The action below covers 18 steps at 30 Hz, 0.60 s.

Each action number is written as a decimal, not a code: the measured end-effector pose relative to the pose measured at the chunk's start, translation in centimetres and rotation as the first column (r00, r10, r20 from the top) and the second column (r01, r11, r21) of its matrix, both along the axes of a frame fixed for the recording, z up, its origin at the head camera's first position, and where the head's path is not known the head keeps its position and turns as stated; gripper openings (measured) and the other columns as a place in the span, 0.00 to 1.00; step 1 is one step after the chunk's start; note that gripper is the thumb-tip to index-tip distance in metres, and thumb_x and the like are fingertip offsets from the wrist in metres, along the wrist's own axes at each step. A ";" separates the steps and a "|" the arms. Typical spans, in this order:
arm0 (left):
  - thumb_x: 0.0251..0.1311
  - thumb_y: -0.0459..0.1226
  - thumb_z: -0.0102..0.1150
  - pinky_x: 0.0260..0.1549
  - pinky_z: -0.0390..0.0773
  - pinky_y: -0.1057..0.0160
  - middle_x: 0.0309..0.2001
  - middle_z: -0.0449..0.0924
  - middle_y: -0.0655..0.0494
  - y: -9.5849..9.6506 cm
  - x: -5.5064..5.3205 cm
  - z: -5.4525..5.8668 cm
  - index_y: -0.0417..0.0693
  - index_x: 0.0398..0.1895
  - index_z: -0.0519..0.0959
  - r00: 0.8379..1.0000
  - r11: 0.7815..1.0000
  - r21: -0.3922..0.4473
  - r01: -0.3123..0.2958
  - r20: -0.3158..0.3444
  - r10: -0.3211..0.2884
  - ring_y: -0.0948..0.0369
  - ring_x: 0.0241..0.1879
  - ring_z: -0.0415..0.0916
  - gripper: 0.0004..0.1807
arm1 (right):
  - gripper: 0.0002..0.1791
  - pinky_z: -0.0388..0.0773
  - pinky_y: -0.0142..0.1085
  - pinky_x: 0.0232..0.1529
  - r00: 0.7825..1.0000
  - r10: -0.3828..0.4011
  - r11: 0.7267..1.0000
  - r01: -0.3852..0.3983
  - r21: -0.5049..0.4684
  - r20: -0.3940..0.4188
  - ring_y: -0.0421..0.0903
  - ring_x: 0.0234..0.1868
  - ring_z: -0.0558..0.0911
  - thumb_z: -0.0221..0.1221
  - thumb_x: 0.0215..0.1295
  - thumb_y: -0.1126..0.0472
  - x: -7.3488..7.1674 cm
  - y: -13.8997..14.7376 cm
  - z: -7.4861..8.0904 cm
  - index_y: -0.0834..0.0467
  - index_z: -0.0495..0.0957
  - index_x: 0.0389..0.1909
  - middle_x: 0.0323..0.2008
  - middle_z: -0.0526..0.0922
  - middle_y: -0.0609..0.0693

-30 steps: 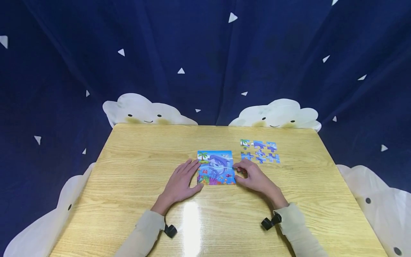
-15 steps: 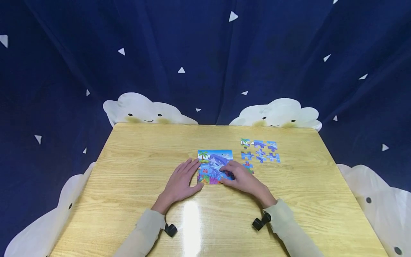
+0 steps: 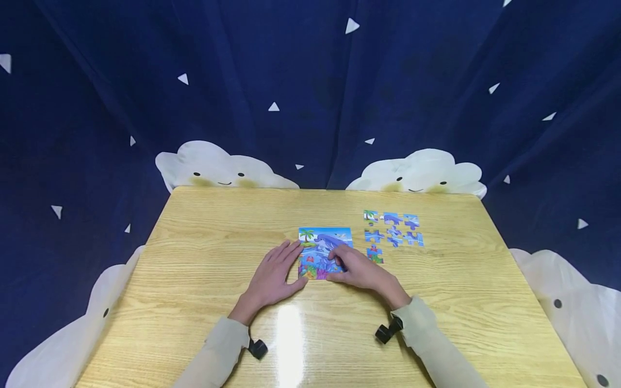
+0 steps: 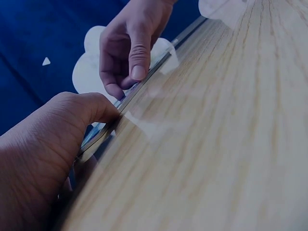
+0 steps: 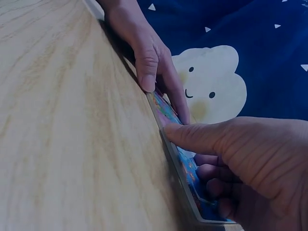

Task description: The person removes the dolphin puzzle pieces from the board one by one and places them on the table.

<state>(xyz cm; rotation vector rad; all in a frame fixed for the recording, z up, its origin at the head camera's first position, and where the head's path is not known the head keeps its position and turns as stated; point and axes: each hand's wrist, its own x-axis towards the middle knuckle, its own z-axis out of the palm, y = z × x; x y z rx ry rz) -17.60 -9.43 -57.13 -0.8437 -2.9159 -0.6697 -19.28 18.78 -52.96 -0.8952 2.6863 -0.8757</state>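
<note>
A dolphin picture board (image 3: 310,249) lies on the table in front of the person. My left hand (image 3: 271,275) rests at its left side, fingertips on the upper left edge and thumb at the lower left corner. My right hand (image 3: 361,269) is bent over the board's lower middle, fingers curled and thumb at the near edge. Between them it pinches a small puzzle piece, mostly hidden by the fingers. In the right wrist view that thumb (image 5: 192,137) lies along the board's near edge, close to the left thumb (image 5: 148,72).
Several loose puzzle pieces (image 3: 394,235) lie in rows to the board's right, the nearest a coral piece (image 3: 374,254) beside the right hand. The wooden table (image 3: 218,226) ends at a dark blue curtain (image 3: 310,70) with white clouds.
My right hand has moved left from the board's right edge to over its lower middle, uncovering the coral piece. The left hand has stayed at the board's left side.
</note>
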 end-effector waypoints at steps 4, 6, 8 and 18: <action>0.67 0.65 0.52 0.78 0.49 0.49 0.83 0.55 0.58 0.0 0.0 0.0 0.54 0.84 0.58 1.000 1.000 0.003 0.000 -0.003 0.000 0.54 0.83 0.46 0.47 | 0.24 0.71 0.35 0.36 0.999 0.012 1.000 -0.011 -0.010 0.038 0.40 0.32 0.70 0.73 0.64 0.48 -0.3 0.0 0.0 0.57 0.77 0.50 0.34 0.73 0.47; 0.67 0.65 0.52 0.78 0.50 0.48 0.83 0.55 0.58 0.0 0.0 0.0 0.53 0.83 0.58 1.000 1.000 0.009 0.002 -0.009 -0.002 0.53 0.83 0.47 0.47 | 0.24 0.71 0.35 0.36 0.998 0.014 1.000 -0.014 -0.006 0.055 0.40 0.32 0.70 0.73 0.64 0.48 -0.5 0.1 0.0 0.57 0.76 0.50 0.34 0.73 0.47; 0.67 0.65 0.52 0.78 0.51 0.47 0.82 0.56 0.57 0.0 0.0 0.0 0.53 0.83 0.59 1.000 1.000 0.016 0.005 -0.020 -0.005 0.52 0.82 0.48 0.47 | 0.25 0.71 0.35 0.36 0.997 0.018 1.000 -0.018 -0.009 0.070 0.40 0.32 0.70 0.73 0.63 0.48 -0.6 0.1 -0.1 0.57 0.75 0.50 0.35 0.73 0.47; 0.67 0.65 0.52 0.78 0.51 0.48 0.82 0.56 0.57 -0.1 0.0 0.1 0.51 0.83 0.59 1.000 1.000 0.015 0.013 -0.026 -0.012 0.52 0.82 0.48 0.47 | 0.27 0.70 0.35 0.36 0.991 0.012 1.000 -0.009 -0.027 0.130 0.42 0.33 0.69 0.75 0.61 0.49 -0.7 0.0 0.2 0.57 0.72 0.50 0.36 0.72 0.49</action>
